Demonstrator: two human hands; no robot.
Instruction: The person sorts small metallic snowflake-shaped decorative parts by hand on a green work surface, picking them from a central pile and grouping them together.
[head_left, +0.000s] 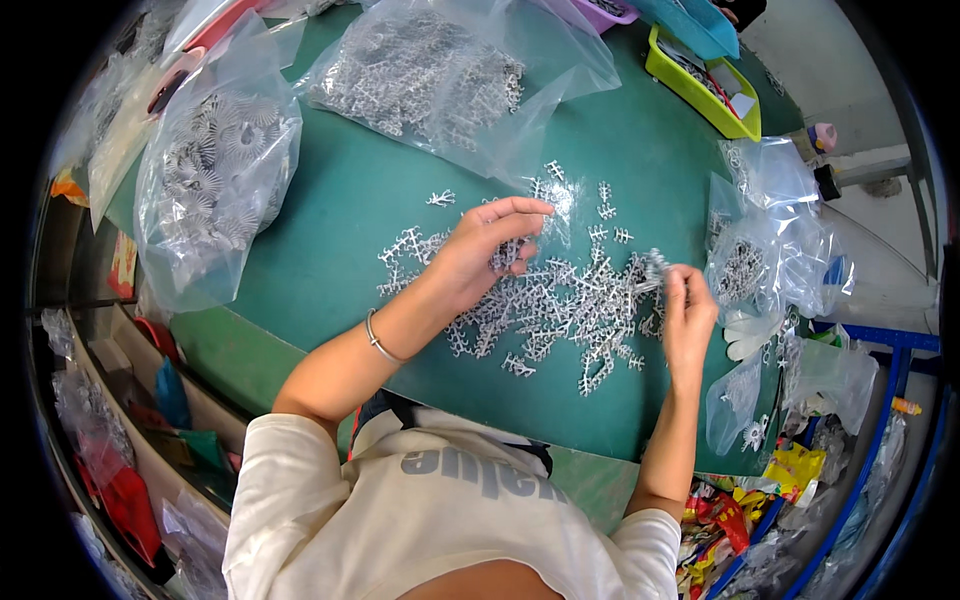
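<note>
A loose pile of small silver-grey branched pieces (560,305), each a short stem with side prongs, lies spread on the green table (330,250). My left hand (485,245) is over the left part of the pile, its fingers curled round several of these branched pieces (507,254). At the pile's right edge, my right hand (690,310) pinches a branched piece (655,268) between thumb and fingertips; that piece looks slightly blurred. A few single pieces lie apart, such as a branched piece (440,198) to the left.
A clear bag of branched pieces (410,75) lies at the back, and a bag of round spiky parts (215,170) at the left. A yellow-green basket (705,90) stands back right. Clear bags (775,235) and a whitish glove (750,333) line the right edge.
</note>
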